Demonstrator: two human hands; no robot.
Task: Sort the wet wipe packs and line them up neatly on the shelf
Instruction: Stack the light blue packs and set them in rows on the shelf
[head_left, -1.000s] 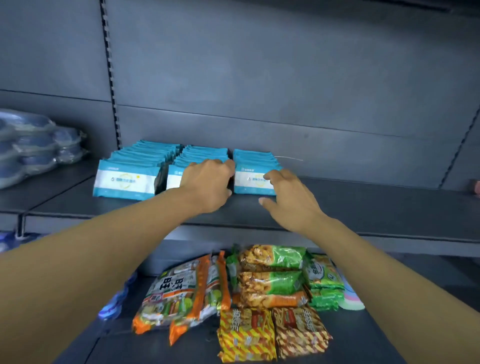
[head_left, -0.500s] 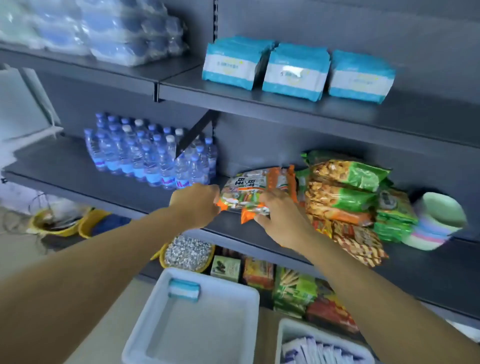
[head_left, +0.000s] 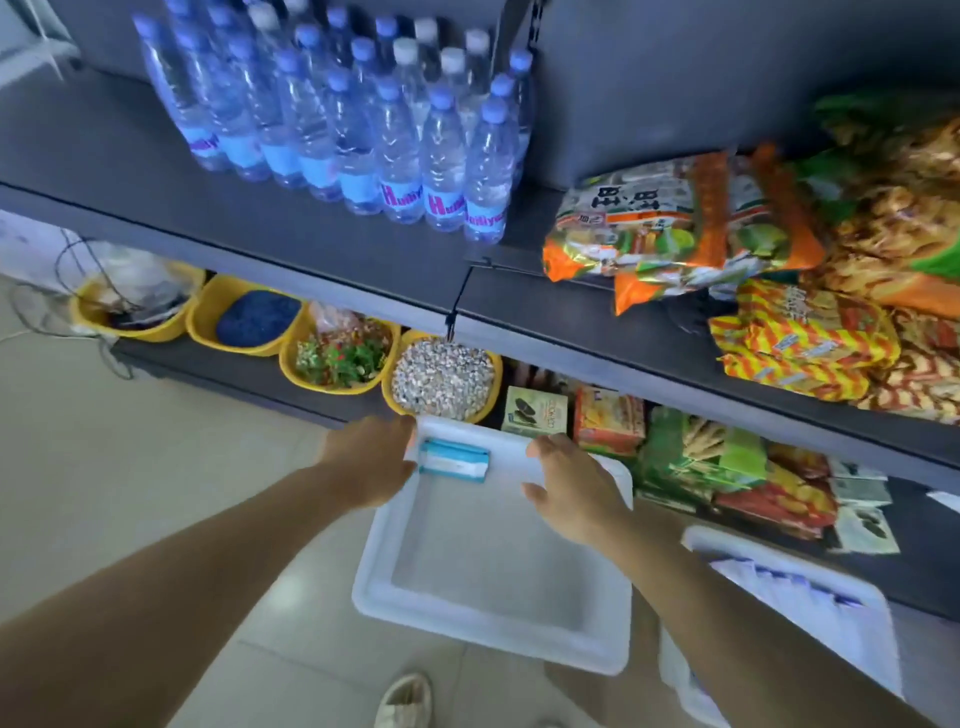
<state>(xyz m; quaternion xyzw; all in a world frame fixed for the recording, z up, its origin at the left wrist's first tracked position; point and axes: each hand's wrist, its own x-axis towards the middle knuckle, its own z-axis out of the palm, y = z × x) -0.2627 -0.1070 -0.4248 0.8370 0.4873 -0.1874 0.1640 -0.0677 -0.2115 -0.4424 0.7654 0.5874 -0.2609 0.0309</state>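
One teal and white wet wipe pack (head_left: 453, 461) lies at the far end of a white plastic bin (head_left: 488, 631) on the floor. My left hand (head_left: 371, 460) hovers at the bin's far left corner, just left of the pack, fingers loosely curled and holding nothing. My right hand (head_left: 569, 486) is over the bin's far right side, just right of the pack, fingers relaxed and holding nothing. The upper shelf with the lined-up packs is out of view.
A second white bin (head_left: 810, 613) with white packets sits to the right. Water bottles (head_left: 363, 114) and snack bags (head_left: 680, 223) fill the dark shelf (head_left: 311, 244) above. Yellow bowls (head_left: 441, 376) and boxes line the bottom shelf. A shoe (head_left: 402, 699) shows below.
My view dropped from the top shelf to the floor bin. Both hands left the lined-up packs, passed the snack shelf, and now flank the pack in the bin.
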